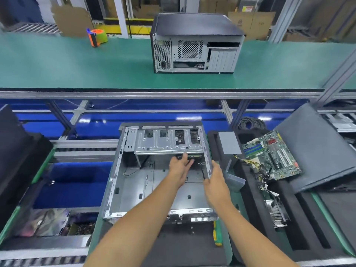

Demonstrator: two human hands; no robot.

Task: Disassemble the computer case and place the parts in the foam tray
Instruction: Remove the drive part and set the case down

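We're standing at a factory line. The near surface (237, 201) is green-matted, and behind it a blue conveyor channel (107, 122) runs left to right under a grey metal frame. Beyond that a second, long green surface (77, 64) carries a closed computer (195, 43) near its middle, back panel facing us, and a green-and-orange tape dispenser (97, 37) toward its far left edge. Cardboard boxes (252, 24) are stacked along the back of the room.

The open computer case (134, 180) lies on its side in the middle of the near surface, open side up. Its long axis runs away from us, with the drive cage (167, 140) at the far end and the shiny edge toward the near edge. The left hand (180, 167) reaches inside to the far right corner, fingers curled around a small dark part (190, 156) just under the drive cage. The right hand (216, 180) has its fingers laid straight along the case's right wall; I can't tell whether the thumb grips it.

The black foam tray (300, 224) sits just right of the case. In it lie a grey box (229, 142) at its far left corner, a green circuit board (273, 156) beside that, and a finned part (276, 211) nearer us. A dark panel (316, 145) leans over the tray's far right corner. A green-and-yellow screwdriver (217, 236) lies at the case's near right corner.
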